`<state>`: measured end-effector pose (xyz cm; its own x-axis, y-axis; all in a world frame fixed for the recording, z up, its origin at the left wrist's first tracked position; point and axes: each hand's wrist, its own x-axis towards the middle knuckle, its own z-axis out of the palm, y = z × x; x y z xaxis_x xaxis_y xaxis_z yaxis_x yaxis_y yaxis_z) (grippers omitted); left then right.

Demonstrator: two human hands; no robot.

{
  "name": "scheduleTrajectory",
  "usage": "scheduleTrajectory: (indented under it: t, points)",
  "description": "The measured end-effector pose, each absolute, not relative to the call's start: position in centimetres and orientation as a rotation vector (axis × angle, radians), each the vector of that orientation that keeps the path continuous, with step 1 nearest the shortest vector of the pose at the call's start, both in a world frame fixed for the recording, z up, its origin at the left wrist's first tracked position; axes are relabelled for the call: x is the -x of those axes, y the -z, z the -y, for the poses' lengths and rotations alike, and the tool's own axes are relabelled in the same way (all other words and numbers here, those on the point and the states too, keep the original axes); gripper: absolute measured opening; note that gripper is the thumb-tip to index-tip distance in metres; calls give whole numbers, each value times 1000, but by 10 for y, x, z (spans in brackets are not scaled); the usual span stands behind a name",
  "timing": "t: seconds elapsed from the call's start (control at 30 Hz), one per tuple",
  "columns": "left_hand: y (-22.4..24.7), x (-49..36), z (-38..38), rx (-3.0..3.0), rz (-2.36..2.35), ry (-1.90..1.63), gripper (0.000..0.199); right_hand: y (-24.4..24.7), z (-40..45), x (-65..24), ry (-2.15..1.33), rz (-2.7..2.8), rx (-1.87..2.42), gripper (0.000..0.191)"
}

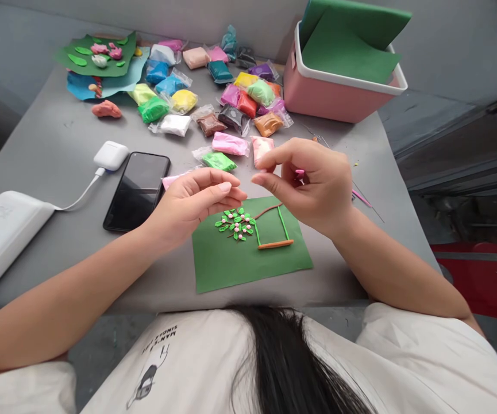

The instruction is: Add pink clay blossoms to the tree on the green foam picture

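Observation:
Above the green sheet (pixel 248 270), my left hand (pixel 200 201) has its fingers loosely curved and apart, with nothing seen in it. My right hand (pixel 312 184) is raised to the right, thumb and forefinger drawn close around a tiny pinkish bit that is hard to make out. A small bright pink piece (pixel 300 173) shows by its curled fingers. On the sheet lie clay green leaves with pale pink balls (pixel 237 224), a brown branch, two green strands and an orange bar (pixel 276 244). A light pink clay packet (pixel 262 149) is just beyond my right hand.
Several clay packets (pixel 218 123) spread across the back. A pink bin (pixel 330 95) with green sheets stands back right. A phone (pixel 137 190), earphone case (pixel 111 155) and white power bank (pixel 9 236) lie left. Thin tools (pixel 362 198) lie right; finished clay pictures (pixel 106 80) sit back left.

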<state>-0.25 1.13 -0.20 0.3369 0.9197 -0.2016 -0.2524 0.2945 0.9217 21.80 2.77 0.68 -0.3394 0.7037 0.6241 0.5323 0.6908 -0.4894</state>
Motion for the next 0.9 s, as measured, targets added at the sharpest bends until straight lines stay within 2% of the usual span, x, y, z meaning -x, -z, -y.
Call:
scheduleTrajectory:
  t: [0.07, 0.2, 0.33, 0.47, 0.6, 0.73, 0.9]
  points:
    - [3, 3, -11, -918, -866, -936, 19, -6, -28, -218, -241, 2031, 875, 20]
    - [3, 3, -12, -895, -862, -938, 16, -5, -29, -218, -253, 2031, 822, 30]
    - [3, 3, -13, -885, -872, -946, 16, -6, -29, -219, -210, 1975, 823, 18]
    - [3, 2, -13, -896, -880, -935, 15, -7, -27, -218, -236, 1969, 825, 21]
    - [4, 2, -13, -895, -894, -925, 16, -7, -26, -217, -240, 1970, 815, 10]
    - [4, 3, -13, -899, -904, -918, 18, -6, -26, -217, -270, 2006, 782, 18]
    - [7, 3, -13, -888, -885, -903, 20, -2, -27, -216, -177, 1999, 749, 8]
